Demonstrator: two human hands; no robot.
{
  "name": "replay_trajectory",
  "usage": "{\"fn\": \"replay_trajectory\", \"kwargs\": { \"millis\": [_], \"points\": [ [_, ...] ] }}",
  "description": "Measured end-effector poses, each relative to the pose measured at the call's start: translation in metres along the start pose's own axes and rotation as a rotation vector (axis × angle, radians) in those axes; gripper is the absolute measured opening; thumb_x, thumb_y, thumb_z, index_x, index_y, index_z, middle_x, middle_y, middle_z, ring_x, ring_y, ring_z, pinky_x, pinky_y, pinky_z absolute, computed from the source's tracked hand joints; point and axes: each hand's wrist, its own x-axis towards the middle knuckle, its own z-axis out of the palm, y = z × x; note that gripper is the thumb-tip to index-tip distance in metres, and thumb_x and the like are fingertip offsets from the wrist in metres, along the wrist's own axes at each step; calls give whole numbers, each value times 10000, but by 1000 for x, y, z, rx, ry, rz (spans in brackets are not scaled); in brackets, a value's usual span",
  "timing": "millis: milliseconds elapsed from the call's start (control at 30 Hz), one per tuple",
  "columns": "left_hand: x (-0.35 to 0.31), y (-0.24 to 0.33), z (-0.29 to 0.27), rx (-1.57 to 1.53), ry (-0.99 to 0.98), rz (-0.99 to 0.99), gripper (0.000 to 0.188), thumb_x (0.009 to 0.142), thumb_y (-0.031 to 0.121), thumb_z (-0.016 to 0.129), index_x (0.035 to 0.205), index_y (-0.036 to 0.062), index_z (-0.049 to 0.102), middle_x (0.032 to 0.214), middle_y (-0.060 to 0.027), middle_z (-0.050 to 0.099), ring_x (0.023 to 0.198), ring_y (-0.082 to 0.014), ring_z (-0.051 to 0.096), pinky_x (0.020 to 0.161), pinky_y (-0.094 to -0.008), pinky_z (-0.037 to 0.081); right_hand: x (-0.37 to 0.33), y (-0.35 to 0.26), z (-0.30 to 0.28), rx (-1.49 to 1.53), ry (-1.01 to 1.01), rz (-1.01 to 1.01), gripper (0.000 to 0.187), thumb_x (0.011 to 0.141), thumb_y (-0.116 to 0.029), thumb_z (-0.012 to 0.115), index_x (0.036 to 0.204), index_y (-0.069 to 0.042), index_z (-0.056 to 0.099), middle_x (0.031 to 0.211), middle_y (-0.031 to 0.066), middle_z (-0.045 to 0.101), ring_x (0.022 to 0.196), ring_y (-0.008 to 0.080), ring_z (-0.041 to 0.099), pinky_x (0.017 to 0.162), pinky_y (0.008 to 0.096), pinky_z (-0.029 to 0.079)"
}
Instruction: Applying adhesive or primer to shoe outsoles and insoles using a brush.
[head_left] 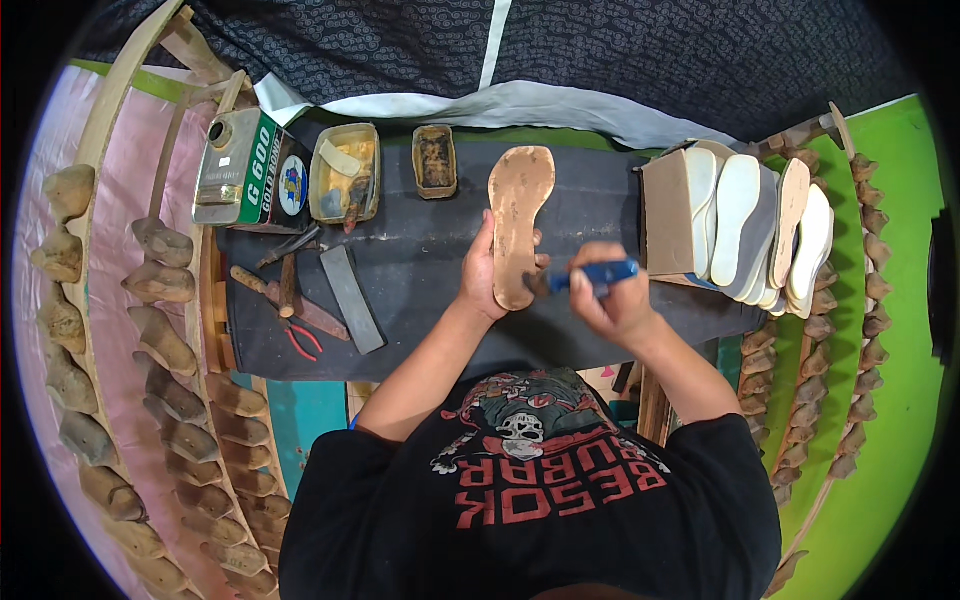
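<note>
A tan, foot-shaped shoe insole [522, 190], blotched and worn along its edge, stands heel towards me above the table. My left hand [483, 275] is closed on its heel half, thumb along the left edge and fingertips showing past the right. My right hand [612, 300] grips a brush [600, 275] with a blue handle, its fingers wrapped round it. The dark tip of the brush reaches the insole's right edge near the heel; whether it touches is hard to tell.
Left on the dark-covered table [420, 290] are a green-and-silver can [225, 180], a tub [370, 200], pliers [300, 335], a hammer [288, 285] and a grey sharpening stone [352, 300]. A small box [435, 160] sits behind. At right, a cardboard box [668, 210] holds several insoles. Racks of shoe lasts [160, 340] flank both sides.
</note>
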Motion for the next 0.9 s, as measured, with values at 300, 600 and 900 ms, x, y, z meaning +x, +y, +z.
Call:
{"fn": "replay_trajectory", "kwargs": {
  "millis": [300, 600, 900],
  "points": [
    [3, 22, -4, -72, -66, 1, 553, 1023, 589, 414, 1300, 134, 565, 976, -107, 589, 766, -251, 551, 679, -314, 507, 13, -26, 12, 37, -151, 39, 188, 824, 27, 680, 971, -9, 569, 817, 98, 651, 614, 258, 655, 581, 347, 530],
    [5, 13, -22, 63, -77, -34, 605, 1035, 600, 342, 1254, 90, 583, 982, -83, 655, 833, -240, 697, 717, -353, 591, 18, -37, 24, 140, -236, 175, 178, 865, -33, 704, 1005, -4, 596, 870, 115, 683, 697, 244, 680, 683, 328, 550],
    [-27, -7, -69, 85, -25, -196, 442, 1033, 497, 459, 1275, 151, 586, 1101, -59, 674, 930, -212, 662, 774, -451, 583, 122, 23, 63, 9, -56, 137, 242, 917, -117, 699, 1134, -12, 677, 1118, 164, 714, 982, 291, 711, 851, 368, 542]
  ]
}}
